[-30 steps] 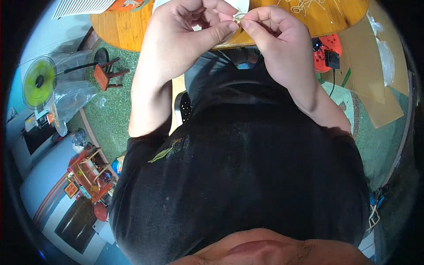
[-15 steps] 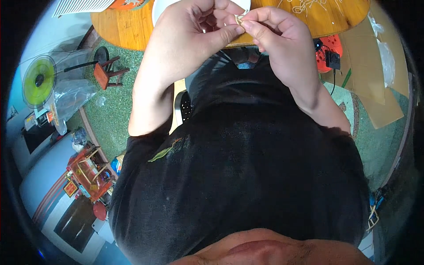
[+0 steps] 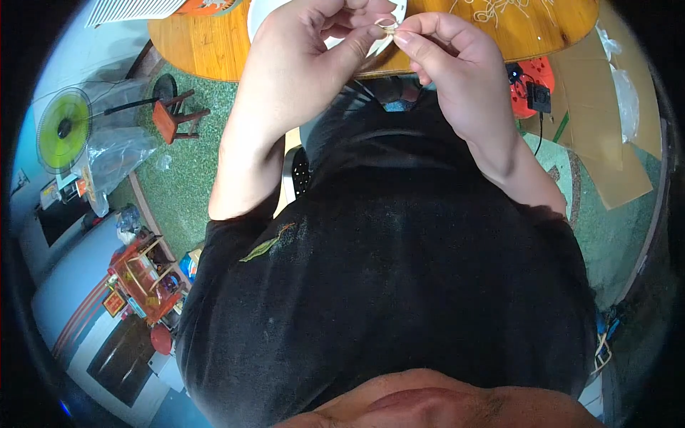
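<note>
Over the near edge of the wooden table (image 3: 200, 46), my two hands meet at a small piece of cream string (image 3: 388, 28). It looks knotted, with a thin loop showing beside the left fingertips. My left hand (image 3: 307, 68) pinches one side of it between thumb and fingers. From the other side, the thumb and forefinger of my right hand (image 3: 457, 68) are pressed together on it. A white plate or tray (image 3: 257, 16) lies behind my left hand, which covers much of it. Several loose cream strings (image 3: 499, 10) are tangled on the table beyond my right hand.
A white slatted rack (image 3: 132, 11) and an orange object (image 3: 210, 6) stand at the far left. Around me on the floor are a small wooden stool (image 3: 168, 121), a green fan (image 3: 63, 128), a red stool (image 3: 535, 75) with a black box, and cardboard sheets (image 3: 606, 107) at right.
My left thumb and fingers have drawn slightly left and up from the right fingertips. More of the string and its loop now shows between the hands. My right hand has hardly moved.
</note>
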Available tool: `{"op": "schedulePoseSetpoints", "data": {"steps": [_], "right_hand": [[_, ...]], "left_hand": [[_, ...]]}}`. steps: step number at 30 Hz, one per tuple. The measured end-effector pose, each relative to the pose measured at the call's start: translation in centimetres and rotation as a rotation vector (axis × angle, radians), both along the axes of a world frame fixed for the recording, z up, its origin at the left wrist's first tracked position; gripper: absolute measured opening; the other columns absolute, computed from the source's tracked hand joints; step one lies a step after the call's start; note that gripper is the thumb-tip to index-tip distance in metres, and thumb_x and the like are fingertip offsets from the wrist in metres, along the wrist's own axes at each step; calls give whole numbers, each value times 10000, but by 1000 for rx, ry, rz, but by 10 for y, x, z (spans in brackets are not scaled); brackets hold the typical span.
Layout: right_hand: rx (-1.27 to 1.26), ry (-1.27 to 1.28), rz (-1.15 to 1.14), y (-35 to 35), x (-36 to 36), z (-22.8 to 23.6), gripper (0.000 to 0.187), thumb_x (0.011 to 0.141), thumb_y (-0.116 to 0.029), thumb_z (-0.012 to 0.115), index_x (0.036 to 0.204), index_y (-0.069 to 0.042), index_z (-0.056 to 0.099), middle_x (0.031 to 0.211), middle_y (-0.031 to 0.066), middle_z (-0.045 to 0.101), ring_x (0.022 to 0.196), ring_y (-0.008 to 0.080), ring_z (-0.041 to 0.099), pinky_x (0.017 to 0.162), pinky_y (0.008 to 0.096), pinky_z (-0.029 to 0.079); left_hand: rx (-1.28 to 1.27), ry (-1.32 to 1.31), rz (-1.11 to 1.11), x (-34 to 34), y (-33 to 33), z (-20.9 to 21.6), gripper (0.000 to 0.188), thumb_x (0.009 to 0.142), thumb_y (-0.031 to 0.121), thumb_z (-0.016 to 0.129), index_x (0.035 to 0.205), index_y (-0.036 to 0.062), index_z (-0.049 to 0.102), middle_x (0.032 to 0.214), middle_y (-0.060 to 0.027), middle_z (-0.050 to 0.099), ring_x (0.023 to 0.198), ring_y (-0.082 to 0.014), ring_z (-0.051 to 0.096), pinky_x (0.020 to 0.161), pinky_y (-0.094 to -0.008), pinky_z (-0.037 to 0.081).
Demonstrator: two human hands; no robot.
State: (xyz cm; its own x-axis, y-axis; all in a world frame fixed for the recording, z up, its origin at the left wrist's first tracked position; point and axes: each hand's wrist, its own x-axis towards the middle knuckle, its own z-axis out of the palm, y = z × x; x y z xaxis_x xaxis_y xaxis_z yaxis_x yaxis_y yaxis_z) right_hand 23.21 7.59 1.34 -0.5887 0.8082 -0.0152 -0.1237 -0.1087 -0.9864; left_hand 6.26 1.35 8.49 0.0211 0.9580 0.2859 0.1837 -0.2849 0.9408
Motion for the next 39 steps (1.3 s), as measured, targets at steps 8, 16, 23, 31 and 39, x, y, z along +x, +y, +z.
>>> {"op": "schedulePoseSetpoints", "data": {"steps": [8,16,23,31,39], "right_hand": [[-17,11,-47,-3,-6,1,142,989,-166,696,1041,-38,729,774,-52,612,679,17,522,621,185,426],[11,-32,-99,-5,-7,0,139,992,-164,685,1039,-40,728,785,-52,617,685,13,518,610,184,414],[-1,-2,-133,-14,-13,5,137,993,-139,675,1052,-23,720,788,-46,616,672,17,507,600,185,404],[-125,168,-104,-14,-14,-6,146,997,-122,675,1074,-1,708,788,-34,615,675,24,514,608,182,414],[-127,242,-7,-4,-9,-11,138,1011,-127,673,1070,-7,707,817,-31,624,687,31,522,623,186,425]], "left_hand": [[-277,168,233,1,-3,-6,146,947,-79,671,1089,-43,663,957,-48,702,882,-103,653,818,-246,538],[-331,-150,250,0,-8,-2,107,971,-51,673,1077,-40,676,952,-36,702,871,-91,652,796,-237,534],[322,-495,-322,-20,17,-54,151,975,-64,657,1124,-42,660,993,-49,705,898,-101,657,817,-237,535],[233,-324,-336,-24,7,-48,194,997,-37,641,1189,-49,621,975,-52,694,879,-102,653,797,-240,538],[-125,-138,-80,-3,0,-1,64,996,-34,642,1046,-64,668,941,-65,714,843,-110,667,767,-250,554]]}}
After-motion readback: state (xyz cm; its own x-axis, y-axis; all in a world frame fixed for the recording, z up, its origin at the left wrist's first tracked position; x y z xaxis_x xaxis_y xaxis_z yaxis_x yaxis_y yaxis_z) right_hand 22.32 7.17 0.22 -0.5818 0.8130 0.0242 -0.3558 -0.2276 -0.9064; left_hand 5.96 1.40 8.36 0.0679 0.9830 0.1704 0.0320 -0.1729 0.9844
